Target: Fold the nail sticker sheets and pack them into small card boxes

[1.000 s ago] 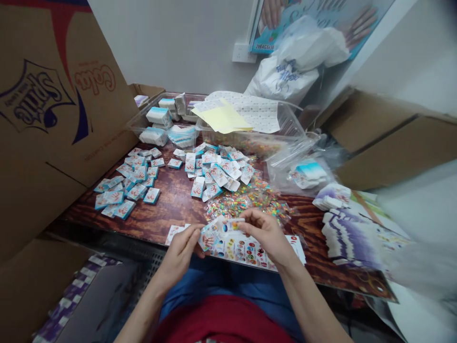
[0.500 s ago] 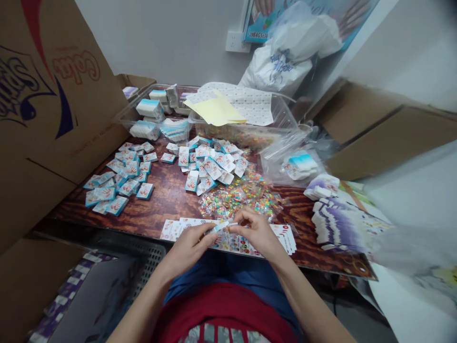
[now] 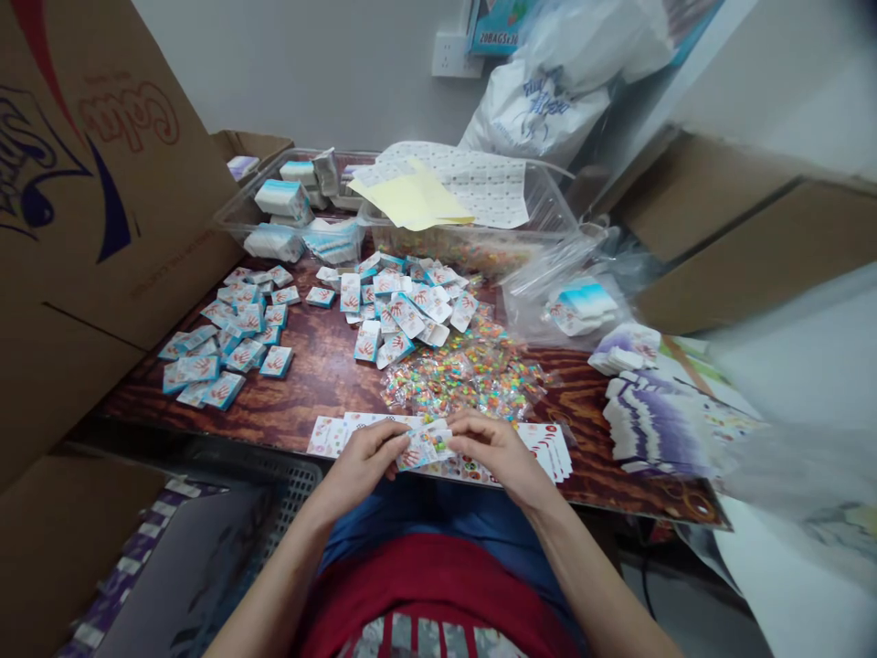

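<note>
Between my hands is a small white box (image 3: 414,455) with a red hand print, held near the table's front edge. My left hand (image 3: 368,464) pinches its left side between thumb and fingers. A small clear packet of coloured pieces (image 3: 437,440) lies against the box's right end, and my right hand (image 3: 494,457) has it between thumb and fingertips. How far the packet sits inside the box I cannot tell. Printed sheets (image 3: 544,450) lie under my hands. Just beyond is a heap of similar clear packets (image 3: 472,375), with loose white-and-blue boxes (image 3: 404,315) behind it.
Another group of small boxes (image 3: 237,334) lies at the left, beside a tall cardboard carton (image 3: 89,219). Clear plastic trays (image 3: 548,215) stand at the back, with paper sheets (image 3: 411,196) on top. Purple-and-white flat cartons (image 3: 644,416) are stacked at the right.
The box has turned so its printed face shows, and the coloured packet is now visible at its right end. My hands stay in nearly the same place. The view has shifted slightly.
</note>
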### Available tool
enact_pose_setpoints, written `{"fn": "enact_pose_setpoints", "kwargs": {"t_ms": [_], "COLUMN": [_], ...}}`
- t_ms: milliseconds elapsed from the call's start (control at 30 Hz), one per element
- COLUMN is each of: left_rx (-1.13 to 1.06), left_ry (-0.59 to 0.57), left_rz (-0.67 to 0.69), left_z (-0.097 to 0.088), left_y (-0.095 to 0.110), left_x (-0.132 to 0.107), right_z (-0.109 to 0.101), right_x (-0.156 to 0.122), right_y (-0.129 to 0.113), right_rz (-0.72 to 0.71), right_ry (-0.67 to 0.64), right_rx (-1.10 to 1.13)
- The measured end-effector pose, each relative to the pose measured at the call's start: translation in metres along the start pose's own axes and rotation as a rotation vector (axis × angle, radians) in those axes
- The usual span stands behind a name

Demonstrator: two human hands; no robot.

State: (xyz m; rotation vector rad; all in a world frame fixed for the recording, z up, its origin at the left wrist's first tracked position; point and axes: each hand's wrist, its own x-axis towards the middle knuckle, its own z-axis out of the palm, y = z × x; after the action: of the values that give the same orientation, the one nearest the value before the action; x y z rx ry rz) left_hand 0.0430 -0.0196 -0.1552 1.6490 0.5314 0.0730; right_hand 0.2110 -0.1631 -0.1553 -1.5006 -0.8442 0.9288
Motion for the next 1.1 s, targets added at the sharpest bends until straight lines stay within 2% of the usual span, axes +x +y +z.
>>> {"fn": "enact_pose_setpoints", "kwargs": {"t_ms": [133, 300, 433, 500, 567, 667, 733, 800, 867, 967, 1033, 1100], "left_rx": [0.024, -0.062, -0.115, -0.235, -0.36, -0.417, -0.417, -0.438, -0.456, -0.425, -0.409, -0.413], "left_ry": [-0.035, -0.069, 0.028, 0.106, 0.171, 0.217, 0.21, 0.158, 0.076, -0.012, -0.031, -0.022], "left_rz": [0.036, 0.029, 0.02, 0.006, 0.011, 0.05, 0.061, 0.045, 0.017, -0.025, -0.049, -0.054], "left_z": [0.006, 0.007, 0.017, 0.024, 0.03, 0.036, 0.037, 0.035, 0.03, 0.022, 0.019, 0.019], "left_y": [0.006, 0.007, 0.006, 0.007, 0.011, 0.019, 0.022, 0.023, 0.02, 0.015, 0.012, 0.013], "left_x": [-0.001, -0.003, 0.0, 0.003, 0.005, 0.007, 0.007, 0.007, 0.006, 0.004, 0.003, 0.001], "right_z": [0.009, 0.012, 0.008, 0.007, 0.011, 0.024, 0.033, 0.039, 0.039, 0.034, 0.032, 0.033], "right_x": [-0.006, -0.005, 0.006, 0.012, 0.015, 0.013, 0.009, 0.005, 0.001, -0.004, -0.007, -0.009], "right_y": [0.0, -0.012, -0.022, -0.023, -0.021, -0.014, -0.007, -0.001, 0.004, 0.006, 0.004, 0.0], "right_rz": [-0.026, -0.113, -0.14, -0.096, -0.043, -0.035, -0.071, -0.085, -0.061, -0.018, -0.011, -0.023], "right_ry": [0.06, -0.032, -0.084, -0.057, 0.053, 0.325, 0.488, 0.569, 0.54, 0.39, 0.33, 0.335], "right_rx": [-0.074, -0.127, -0.293, -0.257, -0.132, 0.114, 0.226, 0.266, 0.247, 0.168, 0.119, 0.112]}}
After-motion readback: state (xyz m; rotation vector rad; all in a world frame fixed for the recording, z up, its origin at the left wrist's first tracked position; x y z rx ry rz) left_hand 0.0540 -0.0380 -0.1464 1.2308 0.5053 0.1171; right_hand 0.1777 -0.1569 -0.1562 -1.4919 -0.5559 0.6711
